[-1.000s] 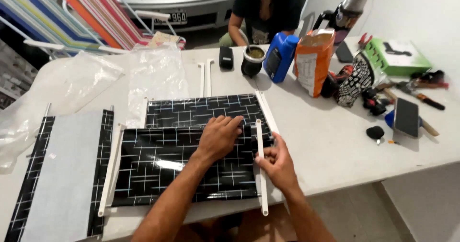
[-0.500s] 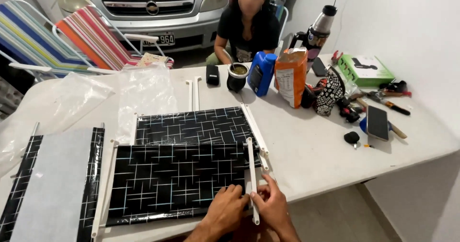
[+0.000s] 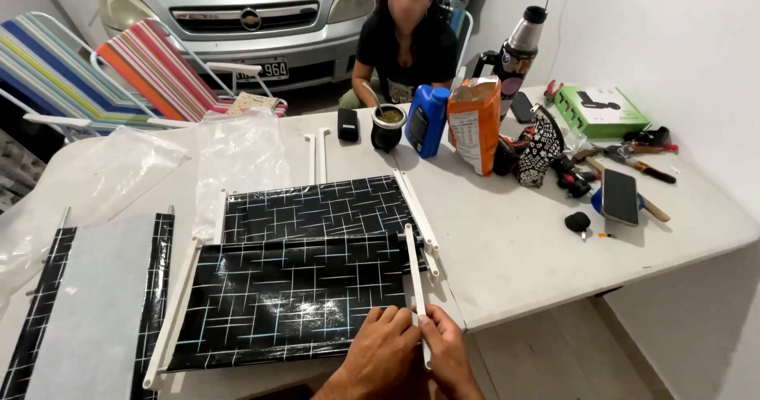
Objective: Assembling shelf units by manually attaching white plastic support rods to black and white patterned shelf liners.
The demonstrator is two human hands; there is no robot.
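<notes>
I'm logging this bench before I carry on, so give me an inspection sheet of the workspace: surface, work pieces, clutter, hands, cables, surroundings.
Surface: white table, crowded along the far and right edges.
Job's things: white strip lies along the right edge of a glossy black grid-patterned sheet; a second such sheet behind it, a third at left under a grey panel.
Clutter: clear plastic bags, blue bottle, orange packet, cup, phone, hand tools, green box.
Hands: left hand and right hand both pinch the strip's near end.
Cables: nothing seen.
Surroundings: seated person, car, striped folding chairs.
</notes>
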